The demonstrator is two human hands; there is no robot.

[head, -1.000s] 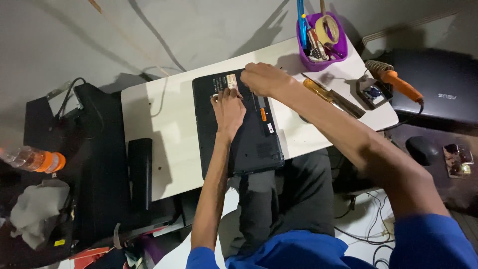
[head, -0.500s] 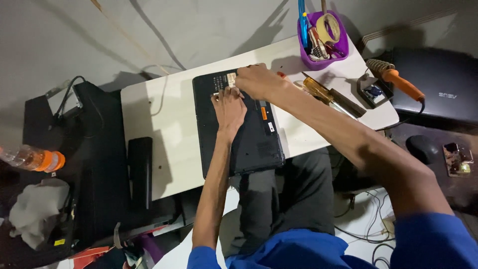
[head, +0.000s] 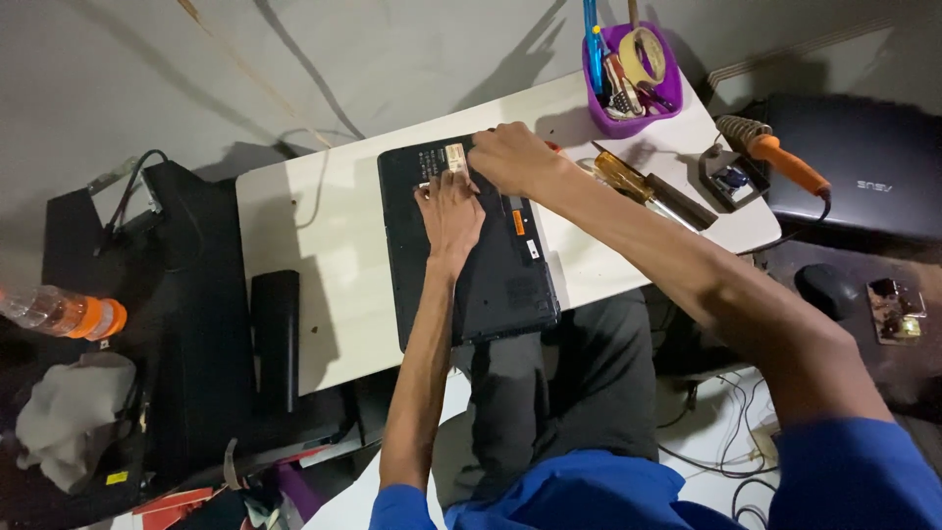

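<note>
1. A black laptop (head: 471,255) lies bottom-up on the white counter (head: 324,285), right under both hands. Its long axis runs from the person's lap towards the far wall, tilted a little off the counter's edges, and the near short end hangs over the counter's edge above the person's knees.
2. The left hand (head: 449,218) lies flat on the far half of the laptop, palm down and fingers stretched out towards the wall. Its grip is open and holds nothing; it only presses on the shell.
3. The right hand (head: 512,157) sits just beyond and to the right of the left one, at the laptop's far right corner. Its fingers are curled down onto the edge there. I cannot tell whether that grip has hold of anything.
4. Right of the right hand a yellow-handled screwdriver (head: 628,182) lies on the counter, close to the wrist.
5. Further right are an orange-handled soldering iron (head: 780,162) and a purple cup (head: 638,93) full of tools.
6. Well to the left of the left hand a long black bar (head: 275,339) lies on the counter, roughly parallel to the laptop.
</note>
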